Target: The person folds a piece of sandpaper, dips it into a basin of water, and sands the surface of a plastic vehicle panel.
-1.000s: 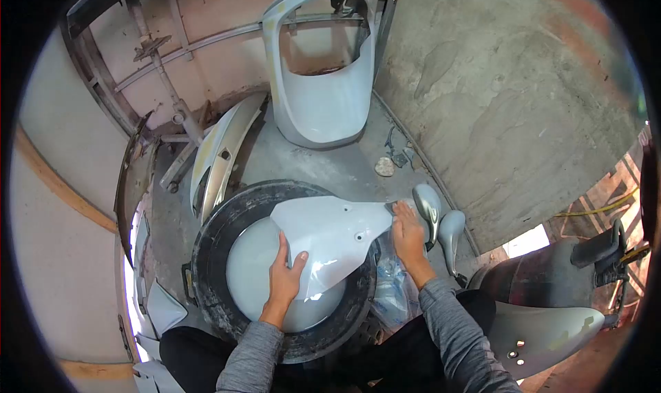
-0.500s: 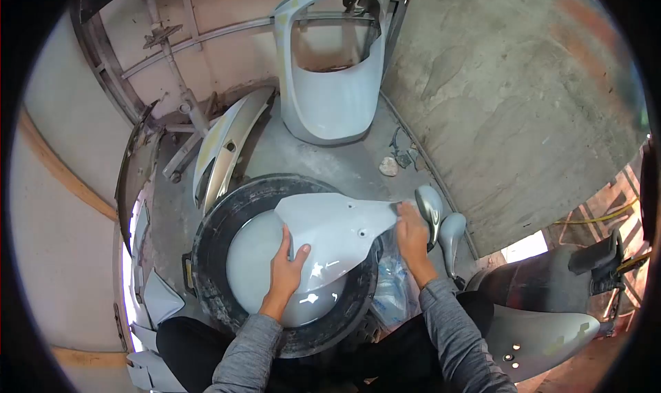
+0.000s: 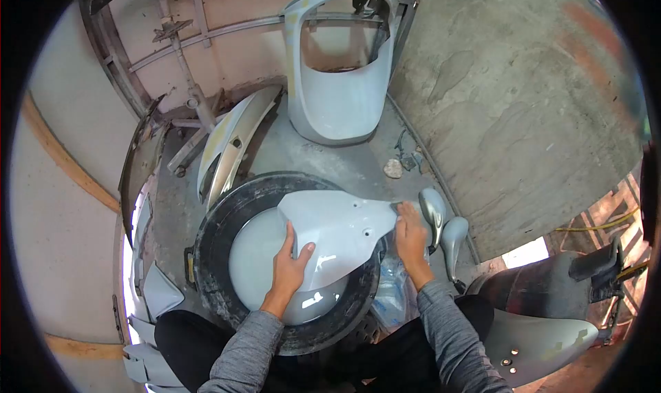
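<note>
1 glossy, pale panel [image 3: 327, 238], pierced by 2 holes [image 3: 366, 232], tapers rightward

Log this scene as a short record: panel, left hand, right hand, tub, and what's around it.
Panel: white, glossy, two holes visible, above the tub
Left hand: holding the panel's left edge, thumb on the upper face
Right hand: at the narrow end; small dark piece by the fingertips, identity unclear
Tub: black, cloudy whitish liquid inside
Behind tub: upright white frame-shaped part
Right of tub: two rounded, stemmed pieces
</note>
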A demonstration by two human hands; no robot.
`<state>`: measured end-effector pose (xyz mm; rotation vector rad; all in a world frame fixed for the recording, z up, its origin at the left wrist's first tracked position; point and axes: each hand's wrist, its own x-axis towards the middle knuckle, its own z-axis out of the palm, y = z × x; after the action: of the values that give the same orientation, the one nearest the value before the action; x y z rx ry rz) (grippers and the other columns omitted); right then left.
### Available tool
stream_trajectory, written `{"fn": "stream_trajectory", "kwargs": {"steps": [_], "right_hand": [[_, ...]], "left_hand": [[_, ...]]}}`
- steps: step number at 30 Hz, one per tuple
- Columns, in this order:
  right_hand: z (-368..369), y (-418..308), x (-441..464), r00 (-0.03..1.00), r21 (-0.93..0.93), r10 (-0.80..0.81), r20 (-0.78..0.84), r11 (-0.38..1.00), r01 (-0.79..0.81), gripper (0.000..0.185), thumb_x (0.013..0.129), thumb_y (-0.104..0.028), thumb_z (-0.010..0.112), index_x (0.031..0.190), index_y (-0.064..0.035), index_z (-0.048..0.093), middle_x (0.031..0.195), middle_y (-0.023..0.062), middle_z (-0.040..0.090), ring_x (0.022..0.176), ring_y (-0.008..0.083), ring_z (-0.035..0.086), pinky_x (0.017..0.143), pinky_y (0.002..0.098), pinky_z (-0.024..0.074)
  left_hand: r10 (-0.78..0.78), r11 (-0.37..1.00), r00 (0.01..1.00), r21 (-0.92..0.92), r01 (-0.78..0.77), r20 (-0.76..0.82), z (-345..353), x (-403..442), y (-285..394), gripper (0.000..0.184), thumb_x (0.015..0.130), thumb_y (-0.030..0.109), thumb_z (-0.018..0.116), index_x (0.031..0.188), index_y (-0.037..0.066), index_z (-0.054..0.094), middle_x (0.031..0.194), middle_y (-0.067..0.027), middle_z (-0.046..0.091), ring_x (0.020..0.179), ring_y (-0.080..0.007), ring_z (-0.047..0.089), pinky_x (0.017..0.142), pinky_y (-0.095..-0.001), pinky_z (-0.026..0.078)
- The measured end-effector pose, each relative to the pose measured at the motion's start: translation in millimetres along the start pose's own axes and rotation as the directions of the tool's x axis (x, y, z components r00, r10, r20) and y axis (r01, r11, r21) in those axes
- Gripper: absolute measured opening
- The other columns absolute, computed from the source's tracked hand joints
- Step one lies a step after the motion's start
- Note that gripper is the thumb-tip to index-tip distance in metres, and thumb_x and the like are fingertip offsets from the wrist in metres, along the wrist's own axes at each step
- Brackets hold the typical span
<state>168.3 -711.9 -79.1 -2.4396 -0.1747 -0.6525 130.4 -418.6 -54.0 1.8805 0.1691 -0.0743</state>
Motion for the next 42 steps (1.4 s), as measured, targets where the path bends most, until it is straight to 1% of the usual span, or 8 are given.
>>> {"fn": "stream_trajectory", "kwargs": {"steps": [5,7,15,21,23,27,39,42], "right_hand": [[-17,-45,-16,0.921,0.184,-0.327,0.214,0.939,0.291,0.036,0.098,-0.009,0.049,0.126,0.0083,0.065,0.139,0.0283,0.059,0.136,0.0426,0.052,0.118,0.0488,0.0366],[3,-8,-1,0.985,0.163,0.171,-0.018,0.972,-0.166,0.038,0.093,-0.004,0.056,0.128,0.0070,0.064,0.139,0.0273,0.060,0.139,0.0412,0.050,0.119,0.0478,0.0357],[4,15,3,0.991,0.067,0.136,-0.013,0.989,-0.135,0.041,0.093,-0.006,0.057,0.132,0.0062,0.063,0.142,0.0273,0.057,0.140,0.0396,0.049,0.119,0.0483,0.0358],[-2,-9,-15,0.957,0.152,-0.249,0.146,0.962,0.227,0.039,0.096,-0.007,0.051,0.130,0.0080,0.063,0.143,0.0284,0.056,0.136,0.0423,0.053,0.118,0.0494,0.0369],[1,12,8,0.975,0.090,0.223,-0.016,0.971,-0.221,0.040,0.092,-0.004,0.057,0.129,0.0065,0.064,0.142,0.0285,0.057,0.136,0.0408,0.053,0.117,0.0495,0.0385],[-6,-38,-24,0.984,0.038,-0.150,0.101,0.988,0.146,0.038,0.096,-0.005,0.050,0.129,0.0081,0.063,0.136,0.0309,0.060,0.132,0.0443,0.055,0.116,0.0495,0.0390],[6,-10,6,0.970,0.028,0.239,-0.049,0.971,-0.238,0.037,0.097,-0.008,0.051,0.127,0.0109,0.062,0.138,0.0327,0.058,0.136,0.0442,0.052,0.117,0.0445,0.0375],[2,-47,-26,0.992,-0.015,-0.104,0.065,0.994,0.105,0.040,0.100,-0.012,0.048,0.129,0.0118,0.060,0.134,0.0325,0.060,0.134,0.0446,0.053,0.114,0.0430,0.0423]], "left_hand": [[0.051,0.999,0.999,0.004,-0.051,-0.007,0,-1,-4,0.083,0.094,0.020,0.070,0.161,0.002,0.024,0.150,-0.0328,0.047,0.135,-0.0357,0.055,0.111,-0.0362,0.042],[0.089,0.996,0.996,-0.015,-0.089,-0.022,6,-1,-12,0.083,0.094,0.019,0.070,0.160,0.001,0.024,0.152,-0.0328,0.045,0.136,-0.0358,0.054,0.111,-0.0362,0.042],[0.147,0.988,0.988,0.044,-0.145,-0.044,4,-8,-5,0.085,0.094,0.020,0.070,0.161,0.001,0.021,0.141,-0.0326,0.057,0.126,-0.0345,0.062,0.107,-0.0366,0.045],[0.197,0.980,0.978,0.045,-0.195,-0.065,9,-2,-27,0.085,0.093,0.018,0.071,0.161,0.000,0.022,0.144,-0.0327,0.054,0.129,-0.0354,0.060,0.108,-0.0364,0.044],[0.123,0.992,0.992,-0.018,-0.124,-0.039,4,-9,-9,0.085,0.093,0.018,0.071,0.161,0.000,0.022,0.146,-0.0326,0.052,0.131,-0.0360,0.058,0.110,-0.0366,0.043],[0.136,0.991,0.990,-0.006,-0.136,-0.033,2,-5,-16,0.085,0.093,0.018,0.071,0.160,-0.002,0.023,0.147,-0.0326,0.051,0.134,-0.0369,0.056,0.111,-0.0368,0.041],[0.126,0.992,0.992,0.008,-0.125,-0.028,0,-13,1,0.086,0.092,0.015,0.071,0.160,-0.003,0.022,0.141,-0.0337,0.056,0.128,-0.0364,0.060,0.109,-0.0356,0.044],[0.166,0.986,0.986,0.010,-0.166,-0.031,2,-8,-2,0.086,0.092,0.015,0.071,0.160,-0.003,0.022,0.142,-0.0339,0.055,0.128,-0.0370,0.060,0.108,-0.0363,0.044]]}}
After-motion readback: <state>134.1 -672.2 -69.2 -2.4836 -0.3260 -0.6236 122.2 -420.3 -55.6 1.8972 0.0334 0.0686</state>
